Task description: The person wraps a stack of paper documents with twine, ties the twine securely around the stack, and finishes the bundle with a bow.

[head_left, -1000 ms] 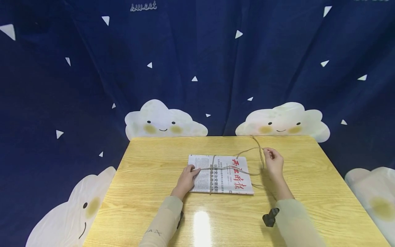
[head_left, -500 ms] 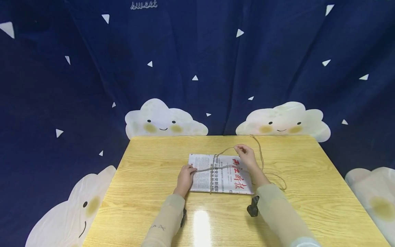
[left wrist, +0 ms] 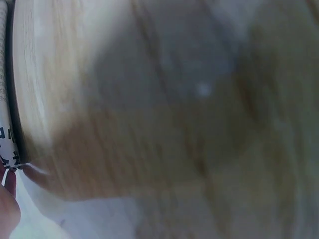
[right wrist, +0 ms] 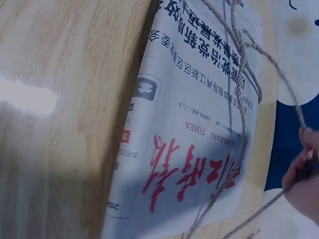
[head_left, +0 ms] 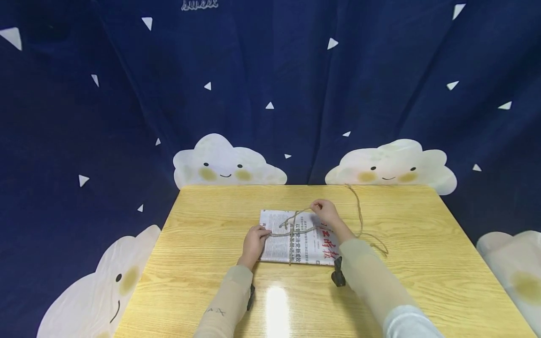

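A folded newspaper bundle [head_left: 276,251] with a red masthead lies flat on the table. Brown twine [right wrist: 240,94] runs along it lengthwise, and another strand crosses it near the middle. At the bundle's left edge, my left hand [head_left: 252,245] pinches the lengthwise strand between its fingertips; the left wrist view catches only a little of this hand at the bundle's corner. My right hand [head_left: 324,213] is over the far right part of the bundle, pinching a strand. From its fingers that strand slants down leftward to the crossing, its loose tip lying over the newsprint.
More twine [head_left: 359,211] trails right of the bundle, reaching the table's far edge and curling beside the right forearm. Bare wood of the table [head_left: 211,211] surrounds the bundle. Behind hangs a dark blue curtain [head_left: 236,61] with clouds and white triangles.
My right hand has moved left from beside the bundle to above it, drawing its strand across to the crossing strand. The left hand has stayed nearly in place at the left edge.
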Demonstrator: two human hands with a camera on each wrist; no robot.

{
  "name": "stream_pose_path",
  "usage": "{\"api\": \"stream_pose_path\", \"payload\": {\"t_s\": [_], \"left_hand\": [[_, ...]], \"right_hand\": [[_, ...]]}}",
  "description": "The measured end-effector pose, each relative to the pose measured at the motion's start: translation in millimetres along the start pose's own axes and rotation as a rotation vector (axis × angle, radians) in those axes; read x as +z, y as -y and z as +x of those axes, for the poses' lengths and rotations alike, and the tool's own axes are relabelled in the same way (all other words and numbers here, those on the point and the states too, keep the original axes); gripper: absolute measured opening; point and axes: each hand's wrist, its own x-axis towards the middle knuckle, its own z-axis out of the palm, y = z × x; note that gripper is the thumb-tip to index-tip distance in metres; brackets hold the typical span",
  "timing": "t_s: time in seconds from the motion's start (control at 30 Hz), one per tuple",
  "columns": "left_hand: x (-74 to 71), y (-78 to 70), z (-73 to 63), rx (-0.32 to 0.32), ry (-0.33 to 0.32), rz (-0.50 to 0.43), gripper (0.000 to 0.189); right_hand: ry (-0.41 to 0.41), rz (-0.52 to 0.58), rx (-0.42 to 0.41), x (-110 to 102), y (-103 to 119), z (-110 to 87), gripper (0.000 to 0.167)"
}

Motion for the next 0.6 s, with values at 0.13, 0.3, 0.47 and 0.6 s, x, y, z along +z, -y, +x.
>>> {"api": "stream_pose_path", "payload": {"t_s": [0.13,0.3,0.47,0.6], "left_hand": [[-0.1,0.6,0.2,0.007,-0.001,-0.012,0.012],[0.0,0.4,-0.3,0.012,0.007,-0.010,0.012],[-0.1,0.3,0.0,-0.002,0.014,-0.008,0.011],[0.4,1.0,0.5,-0.014,0.014,-0.008,0.012]], "right_hand": [[0.005,-0.234,-0.089,3,-2,15.2,0.020],[0.011,-0.551,-0.246,0,35,2.0,0.013],[0.086,-0.743,-0.262,9,50,-10.3,0.005],[0.089,-0.759,-0.213,23,47,-14.8,0.008]]}}
